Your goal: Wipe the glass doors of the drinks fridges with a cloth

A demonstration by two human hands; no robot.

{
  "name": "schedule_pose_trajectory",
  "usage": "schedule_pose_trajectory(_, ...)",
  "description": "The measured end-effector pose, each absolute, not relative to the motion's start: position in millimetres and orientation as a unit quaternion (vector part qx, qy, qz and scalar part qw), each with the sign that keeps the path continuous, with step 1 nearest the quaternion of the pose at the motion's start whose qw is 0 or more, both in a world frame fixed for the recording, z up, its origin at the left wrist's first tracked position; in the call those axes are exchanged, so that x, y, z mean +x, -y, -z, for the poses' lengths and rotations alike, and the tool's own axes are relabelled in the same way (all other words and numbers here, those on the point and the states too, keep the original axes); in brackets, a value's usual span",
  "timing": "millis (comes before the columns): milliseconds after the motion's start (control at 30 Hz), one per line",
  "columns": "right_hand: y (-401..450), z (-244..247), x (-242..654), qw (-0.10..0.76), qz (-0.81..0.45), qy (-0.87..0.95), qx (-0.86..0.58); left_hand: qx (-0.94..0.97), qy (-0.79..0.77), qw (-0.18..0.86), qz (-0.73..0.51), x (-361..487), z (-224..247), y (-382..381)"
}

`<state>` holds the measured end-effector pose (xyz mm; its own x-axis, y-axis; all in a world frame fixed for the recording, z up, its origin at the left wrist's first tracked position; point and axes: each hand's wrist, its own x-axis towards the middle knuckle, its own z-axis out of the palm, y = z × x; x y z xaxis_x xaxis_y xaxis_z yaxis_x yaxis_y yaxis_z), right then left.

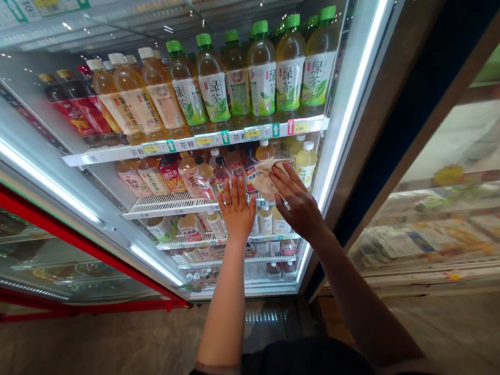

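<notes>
My left hand (237, 209) is raised in front of the cooler's second shelf, fingers outstretched and slightly apart, with a ring on one finger. It holds nothing, and whether its palm rests on a surface I cannot tell. Just to its right, my right hand (297, 202) has a crumpled beige cloth (270, 175) under its fingers. The cloth covers part of the bottles behind it. Dark-capped tea bottles (205, 178) stand behind my left hand; a pale yellow bottle (306, 164) is beside the cloth on the right.
Green-capped tea bottles (211, 81) line the upper shelf, above a strip of price tags (197, 142). Lower shelves hold several more bottles. A bright light strip (367, 65) runs down the cooler's right side. A red-framed cooler (102, 258) stands left, another display case (452, 233) right.
</notes>
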<state>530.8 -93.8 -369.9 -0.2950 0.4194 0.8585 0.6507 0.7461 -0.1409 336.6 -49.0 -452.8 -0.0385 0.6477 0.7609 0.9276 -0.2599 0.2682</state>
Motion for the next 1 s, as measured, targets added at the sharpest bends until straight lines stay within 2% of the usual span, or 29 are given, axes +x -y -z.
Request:
schedule_pose_trajectory(633,94.4,378.6,519.5,0.495,0.175,0.777,-0.347,-0.697,0.540,0.198,0.428,327.3,456.6,53.8)
schedule_pose_trajectory(833,92.8,379.9,501.4,0.512,0.158,0.769,-0.349,-0.676,0.526,0.234,0.460,292.0,455.8,67.0)
schedule_pose_trajectory(1000,93.8,377.5,478.4,0.504,0.136,0.784,-0.336,-0.637,0.574,0.206,0.471,240.2,447.2,66.9)
